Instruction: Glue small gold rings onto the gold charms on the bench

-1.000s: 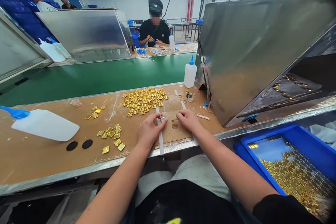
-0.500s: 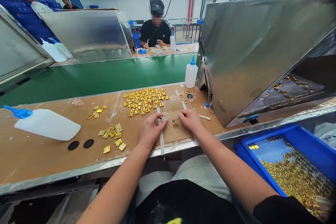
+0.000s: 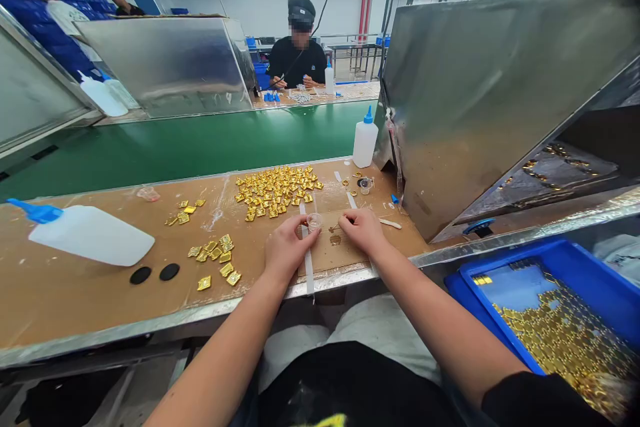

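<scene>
My left hand pinches a small clear cup above the taped cardboard sheet. Close by on the right, the fingers of my right hand are closed on a thin stick, its tip pointing left toward the cup. Below that tip, a glossy wet patch lies on the cardboard. Several gold square pieces are spread beyond my hands, and a smaller group of gold pieces lies left of my left hand.
A white squeeze bottle lies at left near two black discs. Another bottle stands upright by the metal panel. A blue tray of gold pieces is at lower right. Across the green belt sits a co-worker.
My hands stay almost in place, holding the cup and the stick. The view has shifted very slightly. Across the belt, the co-worker's hands have moved a little.
</scene>
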A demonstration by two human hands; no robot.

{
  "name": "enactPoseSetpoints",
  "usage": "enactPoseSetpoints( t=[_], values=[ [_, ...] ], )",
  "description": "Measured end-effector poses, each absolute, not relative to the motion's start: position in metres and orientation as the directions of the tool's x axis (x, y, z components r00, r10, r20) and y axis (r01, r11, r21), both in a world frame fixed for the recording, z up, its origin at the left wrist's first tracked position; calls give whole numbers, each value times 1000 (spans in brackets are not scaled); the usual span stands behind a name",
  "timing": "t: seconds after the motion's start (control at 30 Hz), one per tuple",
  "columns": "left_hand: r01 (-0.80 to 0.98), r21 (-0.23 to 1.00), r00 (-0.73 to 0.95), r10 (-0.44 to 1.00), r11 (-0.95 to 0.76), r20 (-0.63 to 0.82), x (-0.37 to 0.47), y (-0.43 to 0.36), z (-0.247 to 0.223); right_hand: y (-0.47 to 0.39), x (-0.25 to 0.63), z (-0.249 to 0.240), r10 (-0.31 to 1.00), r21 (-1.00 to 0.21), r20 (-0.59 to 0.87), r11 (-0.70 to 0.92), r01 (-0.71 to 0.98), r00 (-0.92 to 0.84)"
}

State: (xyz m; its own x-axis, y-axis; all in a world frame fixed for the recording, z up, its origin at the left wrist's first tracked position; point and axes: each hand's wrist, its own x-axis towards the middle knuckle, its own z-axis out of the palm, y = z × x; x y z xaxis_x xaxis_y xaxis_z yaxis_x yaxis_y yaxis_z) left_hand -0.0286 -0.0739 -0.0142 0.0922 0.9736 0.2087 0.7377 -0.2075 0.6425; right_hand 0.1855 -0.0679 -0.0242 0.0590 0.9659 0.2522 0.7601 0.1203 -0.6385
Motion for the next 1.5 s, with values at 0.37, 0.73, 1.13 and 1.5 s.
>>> enactPoseSetpoints(
  t=[0.37,0.73,1.13,1.5],
  values=[
    [741,639,94,974,-206,205,-29,-74,-15,-67,185,-26,963,-641,264,142,754,44],
    [744,637,92,976,-200,199,-28,-74,-14,-68,184,-26,968,-643,249,191,741,-33],
    [744,636,97,974,-207,203,-28,-74,-13,-68,184,-25,969,-642,245,197,741,-45],
    [740,639,98,974,-210,206,-29,-73,-17,-69,185,-25,970,-656,242,167,736,-5]
  ],
)
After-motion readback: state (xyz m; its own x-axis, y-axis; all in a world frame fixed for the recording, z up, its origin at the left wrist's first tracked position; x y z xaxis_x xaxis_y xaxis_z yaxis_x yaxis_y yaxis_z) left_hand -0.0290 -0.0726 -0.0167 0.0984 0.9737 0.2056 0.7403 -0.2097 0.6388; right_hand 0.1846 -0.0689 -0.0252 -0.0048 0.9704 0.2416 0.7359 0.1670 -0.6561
